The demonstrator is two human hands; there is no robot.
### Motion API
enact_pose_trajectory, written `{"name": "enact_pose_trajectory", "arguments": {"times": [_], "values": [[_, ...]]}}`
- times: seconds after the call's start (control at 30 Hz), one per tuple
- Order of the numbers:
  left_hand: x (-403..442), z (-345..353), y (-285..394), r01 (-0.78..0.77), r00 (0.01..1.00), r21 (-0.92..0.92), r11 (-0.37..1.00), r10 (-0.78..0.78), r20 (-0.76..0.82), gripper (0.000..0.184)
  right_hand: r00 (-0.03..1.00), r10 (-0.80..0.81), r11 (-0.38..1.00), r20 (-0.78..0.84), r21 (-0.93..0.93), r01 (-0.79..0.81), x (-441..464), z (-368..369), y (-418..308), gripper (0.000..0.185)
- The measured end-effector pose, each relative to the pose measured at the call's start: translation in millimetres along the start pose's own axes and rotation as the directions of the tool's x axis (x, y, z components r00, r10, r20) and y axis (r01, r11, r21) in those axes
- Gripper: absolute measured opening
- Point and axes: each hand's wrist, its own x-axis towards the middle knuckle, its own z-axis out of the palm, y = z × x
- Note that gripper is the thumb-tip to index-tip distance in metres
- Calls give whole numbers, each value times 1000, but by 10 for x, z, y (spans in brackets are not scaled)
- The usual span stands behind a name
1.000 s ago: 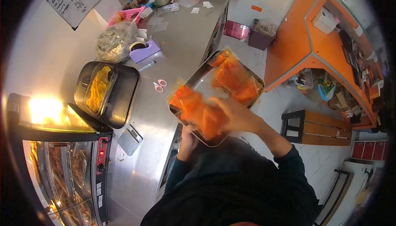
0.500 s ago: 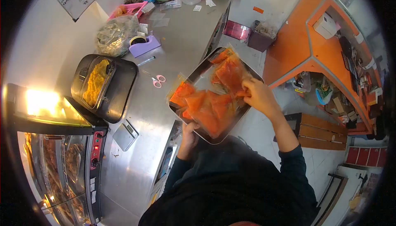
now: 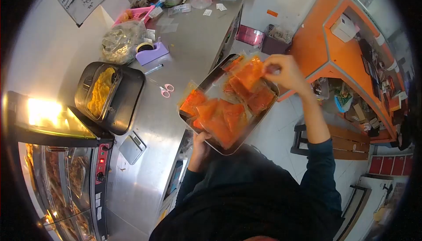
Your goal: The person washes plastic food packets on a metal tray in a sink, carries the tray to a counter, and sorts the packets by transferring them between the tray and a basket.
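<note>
A metal tray [image 3: 212, 91] is held up in front of my body, with several clear plastic packets of orange sauce [image 3: 215, 120] lying in it. My left hand [image 3: 200, 148] grips the tray's near left edge, its thumb over the rim. At the tray's far right side, my right hand [image 3: 283, 72] is closed on the edge of one sauce packet [image 3: 249, 72], which is tilted up above the others. Its fingertips are partly blurred, and the fingers of my left hand under the tray are hidden.
On the steel counter [image 3: 189, 36] to the left are pink scissors [image 3: 166, 90], a pen [image 3: 154, 69], a purple tape dispenser [image 3: 152, 54], a small scale [image 3: 132, 148] and a black pan of yellow food [image 3: 127, 105]. A lit glass warmer [image 3: 66, 175] stands nearest. An orange desk [image 3: 307, 61] is to the right.
My right hand has moved up and away from me, raising one edge of a sauce packet and uncovering packets beneath. My left hand still holds the tray in nearly the same place.
</note>
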Motion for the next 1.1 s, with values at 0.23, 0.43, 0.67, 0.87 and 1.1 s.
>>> {"name": "enact_pose_trajectory", "arguments": {"times": [0.23,0.43,0.67,0.87,1.1], "values": [[39,16,30,-20,1000,-16,1000,20,-8,59,976,206,893,-76,-393,-219,-295,458,39,77],[61,64,17,-50,998,88,995,53,-31,60,958,241,676,-153,-682,-279,-319,820,83,82],[134,-66,14,-12,1000,71,997,13,-10,61,970,244,864,8,-455,-214,-160,538,478,49],[163,-64,6,-5,1000,34,999,5,11,57,964,212,915,160,-380,-138,85,363,509,30],[150,-47,39,-2,1000,5,1000,2,28,56,1000,3,912,-14,-411,-8,11,648,375,24]]}}
